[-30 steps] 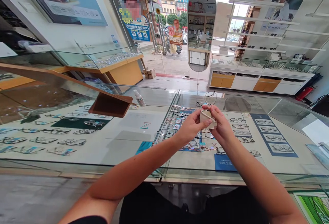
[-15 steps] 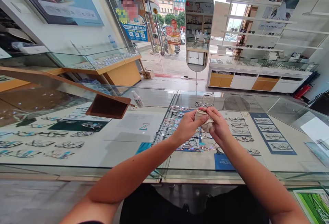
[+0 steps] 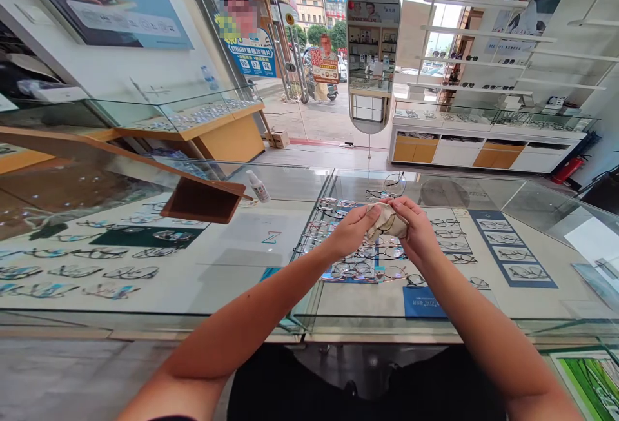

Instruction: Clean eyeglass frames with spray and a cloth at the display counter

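Note:
A crumpled beige cloth [image 3: 387, 221] is bunched between my two hands above the glass counter. My left hand [image 3: 356, 229] is closed on its left side, thumb on top. On the other side, my right hand [image 3: 416, 224] pinches the cloth's upper right edge between thumb and fingers. Just beyond my fingertips shows a thin-rimmed pair of glasses [image 3: 395, 182]; whether it touches my hands I cannot tell. Anything inside the cloth is hidden. Rows of eyeglasses [image 3: 351, 271] lie beneath my hands.
A white spray bottle [image 3: 258, 187] stands on the counter to the left, beside a brown tilted stand [image 3: 206, 200]. More eyeglasses [image 3: 130, 272] fill the left display. A blue card [image 3: 424, 303] lies near the front edge. Past the counter stands an oval mirror [image 3: 373, 53].
My hands have drawn slightly apart, and more of the cloth shows between them. My right hand has shifted a little right, its fingers now at the cloth's edge.

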A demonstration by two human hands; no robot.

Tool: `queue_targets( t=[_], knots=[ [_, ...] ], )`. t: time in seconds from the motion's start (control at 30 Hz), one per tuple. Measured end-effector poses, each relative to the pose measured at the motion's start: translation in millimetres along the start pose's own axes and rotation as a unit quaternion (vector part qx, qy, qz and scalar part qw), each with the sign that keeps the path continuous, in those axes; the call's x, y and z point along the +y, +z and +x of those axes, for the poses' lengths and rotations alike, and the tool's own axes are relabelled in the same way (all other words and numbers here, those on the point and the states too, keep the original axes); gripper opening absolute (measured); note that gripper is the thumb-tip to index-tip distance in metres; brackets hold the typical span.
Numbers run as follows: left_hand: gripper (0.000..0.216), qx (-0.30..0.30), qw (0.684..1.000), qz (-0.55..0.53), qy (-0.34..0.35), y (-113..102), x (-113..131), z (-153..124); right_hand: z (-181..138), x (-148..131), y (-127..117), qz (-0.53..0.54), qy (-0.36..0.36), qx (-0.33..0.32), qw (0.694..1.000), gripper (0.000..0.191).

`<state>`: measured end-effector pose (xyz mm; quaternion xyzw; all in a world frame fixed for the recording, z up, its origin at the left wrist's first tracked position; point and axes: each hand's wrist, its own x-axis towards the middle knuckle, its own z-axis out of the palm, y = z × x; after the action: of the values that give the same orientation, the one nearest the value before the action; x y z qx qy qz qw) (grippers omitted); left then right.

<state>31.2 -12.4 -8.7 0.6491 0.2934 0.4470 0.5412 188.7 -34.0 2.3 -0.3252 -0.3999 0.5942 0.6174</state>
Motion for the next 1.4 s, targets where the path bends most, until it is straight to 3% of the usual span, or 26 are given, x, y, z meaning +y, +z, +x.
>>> queue_targets(
  t=[0.2, 0.4, 0.5, 0.7, 0.9, 1.03, 1.23, 1.4],
  knots=[
    [0.078, 0.041, 0.998, 0.042, 0.037, -18, 3, 8, 5, -4, -10, -0.061, -0.06, 0.006, 0.996, 0.043],
    [0.071, 0.067, 0.99, 0.105, 0.073, -17, 11, 2, 0, 2, -7, -0.138, -0.059, -0.056, 0.987, 0.042],
    [0.069, 0.078, 0.987, 0.118, 0.071, -15, 12, 0, -2, 4, -5, -0.136, -0.055, -0.066, 0.987, 0.043],
    [0.074, 0.109, 0.992, 0.047, 0.051, -18, 9, 4, 1, -1, -7, -0.114, -0.056, -0.027, 0.992, 0.043],
    [0.076, 0.097, 0.993, 0.038, 0.049, -22, 8, 8, 2, -6, -8, -0.106, -0.059, -0.024, 0.992, 0.043],
    [0.076, 0.083, 0.992, 0.076, 0.063, -21, 9, 5, 1, -4, -8, -0.12, -0.053, -0.038, 0.991, 0.044],
    [0.066, 0.109, 0.976, 0.165, 0.094, -19, 11, -2, 0, 2, -7, -0.139, -0.036, -0.098, 0.985, 0.048],
    [0.061, 0.136, 0.964, 0.204, 0.1, -20, 10, -3, 1, 1, -9, -0.128, -0.051, -0.089, 0.986, 0.046]
  ],
)
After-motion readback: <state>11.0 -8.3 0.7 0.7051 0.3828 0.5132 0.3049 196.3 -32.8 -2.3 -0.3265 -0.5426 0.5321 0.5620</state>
